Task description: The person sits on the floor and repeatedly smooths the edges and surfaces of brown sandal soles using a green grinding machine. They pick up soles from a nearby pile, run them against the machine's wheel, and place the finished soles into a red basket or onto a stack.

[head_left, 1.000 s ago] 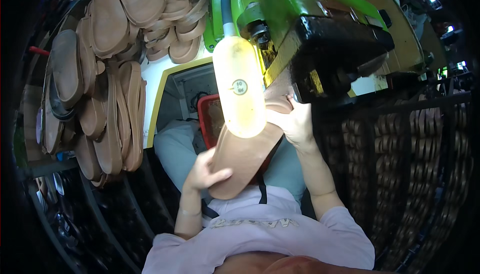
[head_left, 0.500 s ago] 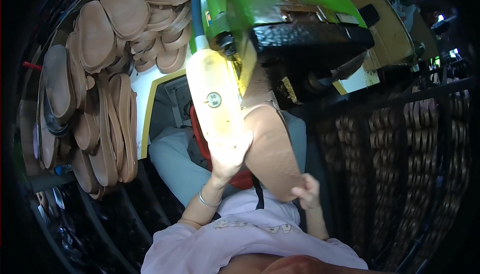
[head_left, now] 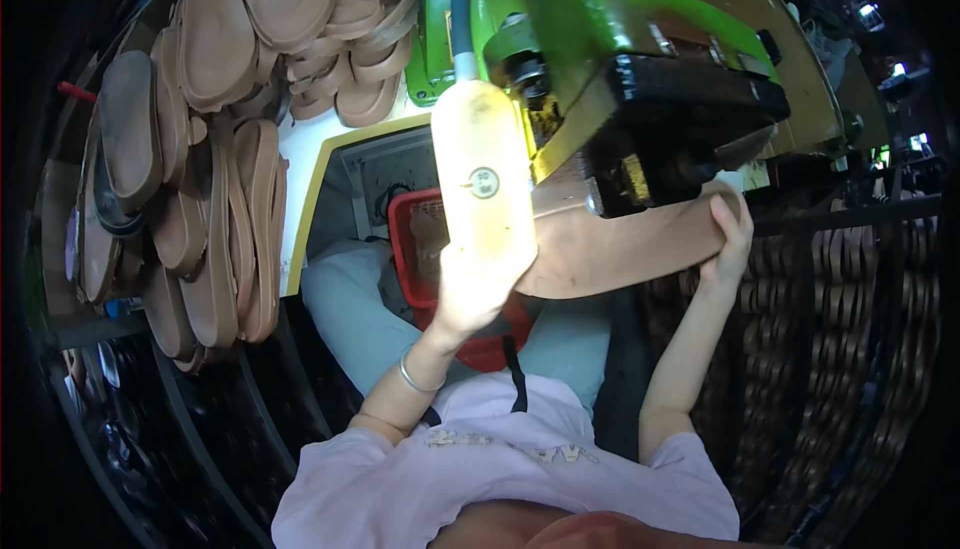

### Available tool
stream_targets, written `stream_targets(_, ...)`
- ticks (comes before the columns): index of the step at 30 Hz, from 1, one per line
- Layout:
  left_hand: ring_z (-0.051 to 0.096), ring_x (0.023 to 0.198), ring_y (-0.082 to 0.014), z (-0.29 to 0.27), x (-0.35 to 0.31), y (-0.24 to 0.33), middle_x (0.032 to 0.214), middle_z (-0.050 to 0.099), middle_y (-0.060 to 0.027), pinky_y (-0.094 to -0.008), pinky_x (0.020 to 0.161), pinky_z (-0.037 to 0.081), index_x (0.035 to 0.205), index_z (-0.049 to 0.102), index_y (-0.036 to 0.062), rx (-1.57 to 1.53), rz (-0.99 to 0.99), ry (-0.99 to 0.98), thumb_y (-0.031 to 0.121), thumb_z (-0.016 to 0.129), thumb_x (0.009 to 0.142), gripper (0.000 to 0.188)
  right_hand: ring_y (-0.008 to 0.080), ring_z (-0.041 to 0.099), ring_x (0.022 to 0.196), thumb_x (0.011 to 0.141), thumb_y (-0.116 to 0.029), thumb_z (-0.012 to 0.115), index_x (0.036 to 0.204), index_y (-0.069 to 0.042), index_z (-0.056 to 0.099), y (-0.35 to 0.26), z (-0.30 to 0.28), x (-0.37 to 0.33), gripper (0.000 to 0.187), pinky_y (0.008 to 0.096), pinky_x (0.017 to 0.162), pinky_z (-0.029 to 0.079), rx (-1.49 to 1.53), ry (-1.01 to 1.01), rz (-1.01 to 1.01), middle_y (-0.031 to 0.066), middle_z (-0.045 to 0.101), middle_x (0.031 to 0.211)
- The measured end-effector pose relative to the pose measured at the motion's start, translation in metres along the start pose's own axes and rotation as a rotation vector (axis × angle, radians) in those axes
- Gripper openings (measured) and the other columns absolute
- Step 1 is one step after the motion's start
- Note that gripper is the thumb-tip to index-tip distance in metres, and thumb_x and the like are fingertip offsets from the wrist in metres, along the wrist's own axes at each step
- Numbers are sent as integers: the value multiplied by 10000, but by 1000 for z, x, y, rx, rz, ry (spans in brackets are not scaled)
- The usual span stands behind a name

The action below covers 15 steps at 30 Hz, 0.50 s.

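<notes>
A brown shoe sole (head_left: 620, 251) lies crosswise under the black head of a green machine (head_left: 585, 19), its upper edge hidden by that head. My left hand (head_left: 474, 287) grips the sole's left end; glare and the glowing lamp (head_left: 484, 144) above it wash out most of its fingers. At the sole's right end my right hand (head_left: 733, 241) is closed, fingers on the upper face and thumb side below. The machine's working part is out of sight behind its head and the lamp.
A heap of brown soles (head_left: 222, 149) fills a cardboard box on the left. Below the machine's yellow-edged table (head_left: 300, 204) stands a red basket (head_left: 402, 249), near my knees. Dark racks with rows of brown pieces (head_left: 780, 349) line the right side.
The sole has swung from pointing toward me to lying crosswise. My right hand has moved up and to the right with its end. My left hand keeps its hold. The view has shifted slightly.
</notes>
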State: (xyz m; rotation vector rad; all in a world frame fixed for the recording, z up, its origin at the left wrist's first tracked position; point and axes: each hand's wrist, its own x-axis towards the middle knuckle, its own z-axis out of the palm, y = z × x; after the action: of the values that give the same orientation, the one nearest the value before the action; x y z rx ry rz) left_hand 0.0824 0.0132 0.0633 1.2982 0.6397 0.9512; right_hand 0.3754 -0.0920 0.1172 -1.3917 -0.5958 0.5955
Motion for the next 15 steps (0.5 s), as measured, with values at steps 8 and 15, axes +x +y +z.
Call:
stream_targets(8,619,881,-148,-59,-13,26,951,657,-102,-273,803,487,1028,611,-57,-47,-1,146,-10,656,783,254,138,603,855,806,-55,610,1134,19,529,26,50,27,345,240,689,472,149,-347,84,88,619,987)
stream_targets(15,599,902,-137,-124,-45,32,984,638,-91,-260,848,454,1072,590,-57,-84,-50,346,38,628,823,270,136,576,953,793,-43,661,1101,33,570,35,107,-35,330,275,860,447,105,-444,-24,72,624,1032)
